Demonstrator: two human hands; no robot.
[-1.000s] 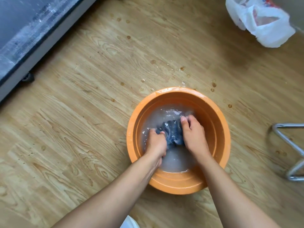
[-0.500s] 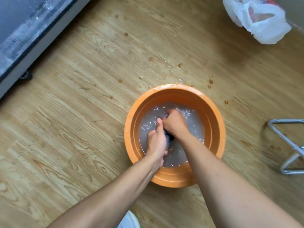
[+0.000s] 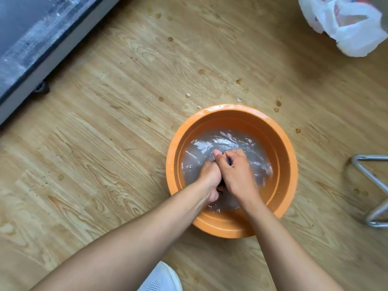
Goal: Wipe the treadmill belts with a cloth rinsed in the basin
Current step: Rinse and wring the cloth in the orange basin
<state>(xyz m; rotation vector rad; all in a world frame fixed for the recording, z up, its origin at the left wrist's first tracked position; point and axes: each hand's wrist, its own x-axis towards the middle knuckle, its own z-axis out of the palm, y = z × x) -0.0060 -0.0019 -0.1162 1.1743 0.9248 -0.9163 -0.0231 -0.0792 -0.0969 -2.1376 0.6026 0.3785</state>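
Observation:
An orange basin of cloudy water stands on the wooden floor. Both my hands are down in the water, pressed together. My left hand and my right hand both grip a dark blue cloth, which is almost wholly hidden between them; only a sliver shows by my right fingers. The water ripples around my hands. A treadmill, with its dark belt and grey side rail, fills the top left corner.
Water drops dot the floor behind the basin. A white plastic bag lies at the top right. A bent metal frame stands at the right edge. My white shoe shows at the bottom.
One second ago the cloth lay spread between my separated hands. They have since closed together over it, covering it, and the water has become more agitated.

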